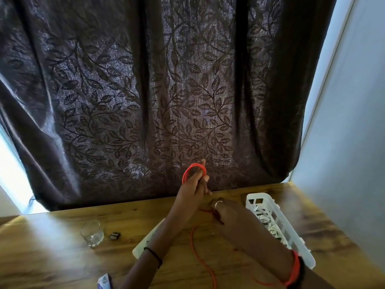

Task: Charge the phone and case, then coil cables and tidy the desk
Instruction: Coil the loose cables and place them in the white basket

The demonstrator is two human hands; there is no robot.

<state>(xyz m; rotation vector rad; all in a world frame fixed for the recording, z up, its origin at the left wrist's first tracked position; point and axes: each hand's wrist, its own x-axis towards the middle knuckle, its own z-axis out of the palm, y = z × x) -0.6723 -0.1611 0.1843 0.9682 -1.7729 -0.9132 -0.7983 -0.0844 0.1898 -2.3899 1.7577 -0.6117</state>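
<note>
- A dark curtain patterned with leaves is hung behind the desk and fills most of the view.
- A wooden desk is seen below it, lit from the left.
- A white slotted basket is set at the right of the desk, with pale cables lying inside.
- A flat white object is partly hidden under the left forearm.
- The left hand is raised above the desk and clenched on a coil of the orange cable.
- The right hand, with a ring, is lowered to the desk and pinched on the same cable, whose loose end is trailed toward the near edge.
- An empty glass is placed at the left, with a small dark item just beside it.
</note>
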